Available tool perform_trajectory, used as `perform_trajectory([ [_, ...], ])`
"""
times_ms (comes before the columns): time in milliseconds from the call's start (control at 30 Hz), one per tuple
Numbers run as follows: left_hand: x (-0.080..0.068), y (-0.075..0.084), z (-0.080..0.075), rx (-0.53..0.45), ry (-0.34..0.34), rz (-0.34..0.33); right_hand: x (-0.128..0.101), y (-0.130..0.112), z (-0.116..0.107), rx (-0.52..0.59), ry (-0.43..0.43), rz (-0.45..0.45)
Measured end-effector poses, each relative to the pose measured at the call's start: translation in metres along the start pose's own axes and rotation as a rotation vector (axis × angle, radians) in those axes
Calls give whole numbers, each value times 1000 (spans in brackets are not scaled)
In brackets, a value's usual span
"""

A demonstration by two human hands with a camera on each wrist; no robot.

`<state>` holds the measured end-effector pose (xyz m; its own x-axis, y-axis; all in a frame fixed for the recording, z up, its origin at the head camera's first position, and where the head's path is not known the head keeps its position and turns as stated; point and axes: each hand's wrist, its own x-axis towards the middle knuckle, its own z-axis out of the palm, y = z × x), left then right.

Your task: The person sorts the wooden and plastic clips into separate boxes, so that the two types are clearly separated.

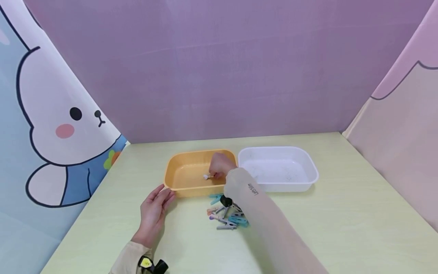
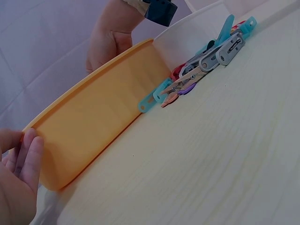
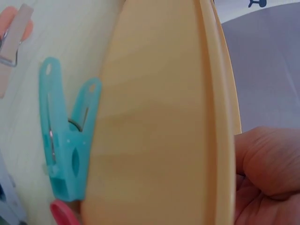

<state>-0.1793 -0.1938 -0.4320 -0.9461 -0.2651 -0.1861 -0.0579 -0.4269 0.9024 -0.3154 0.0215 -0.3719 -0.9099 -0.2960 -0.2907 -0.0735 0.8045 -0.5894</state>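
In the head view my right hand [image 1: 220,165] reaches down inside the orange basin [image 1: 196,193]. Its curled fingers hold a small clothespin [image 1: 206,177] with a white end, mostly covered by the hand. At the basin's front left corner, my left hand [image 1: 155,213] touches the rim with nearly straight fingers. Several clothespins [image 1: 237,219] in blue, grey, purple and peach lie heaped on the table before the basin, partly behind the right sleeve. One turquoise clothespin [image 3: 68,136] lies close against the basin's outer wall in the right wrist view.
A white basin [image 1: 278,187] stands right beside the orange one. Both are on a pale wood-grain table [image 1: 359,213]. Behind rises a purple backdrop [image 1: 219,76], with a cartoon rabbit panel [image 1: 54,152] at the left and a pale panel [image 1: 403,133] at the right.
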Motion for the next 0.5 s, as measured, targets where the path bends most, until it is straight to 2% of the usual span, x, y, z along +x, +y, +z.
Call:
perform_trajectory([
  [233,0,0,1,-6,0,-6,2,3,-3,-8,-5,0],
  [500,1,0,1,-20,11,-5,-6,0,-11,16,3,-87],
])
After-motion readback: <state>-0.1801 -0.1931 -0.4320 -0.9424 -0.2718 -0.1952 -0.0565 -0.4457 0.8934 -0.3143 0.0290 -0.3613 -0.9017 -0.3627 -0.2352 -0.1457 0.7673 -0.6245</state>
